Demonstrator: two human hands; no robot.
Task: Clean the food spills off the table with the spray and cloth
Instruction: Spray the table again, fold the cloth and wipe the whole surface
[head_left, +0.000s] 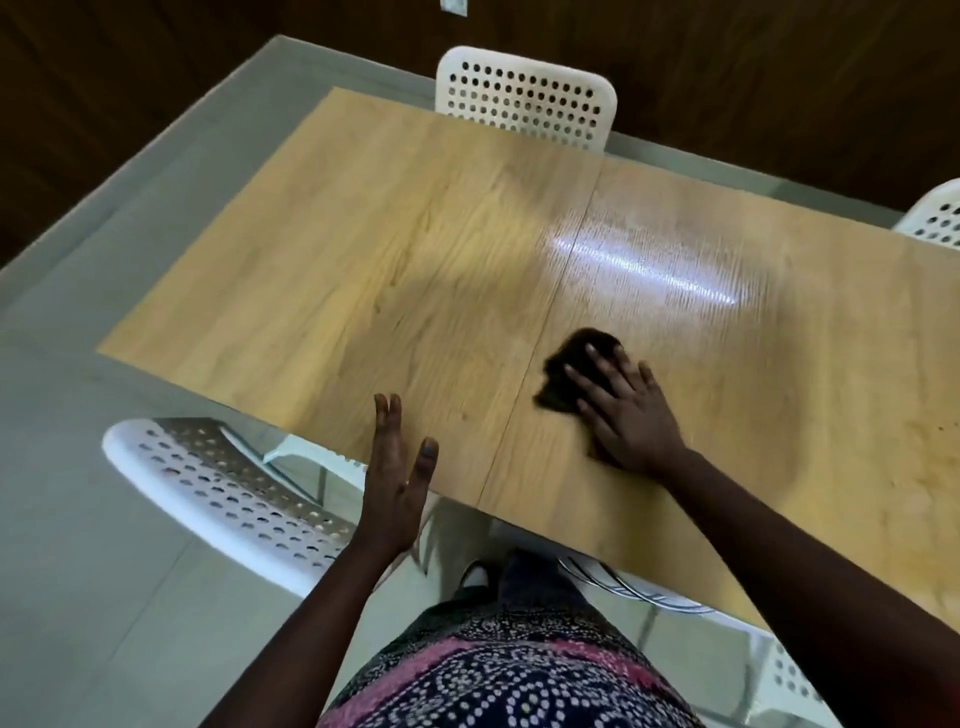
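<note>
Wooden counter (415, 218), centre seam, glare upper right; grey floor (78, 519). Three white perforated chairs (524, 98). Right grip (618, 410) flat, pressing dark cloth (566, 374); left grip (397, 478) released.

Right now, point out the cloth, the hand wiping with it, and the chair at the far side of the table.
cloth (563, 376), head view, on the dark bunched fabric left of the fingers.
right hand (626, 415), head view, on the back of the hand.
far chair (524, 98), head view, on its perforated white backrest.
</note>
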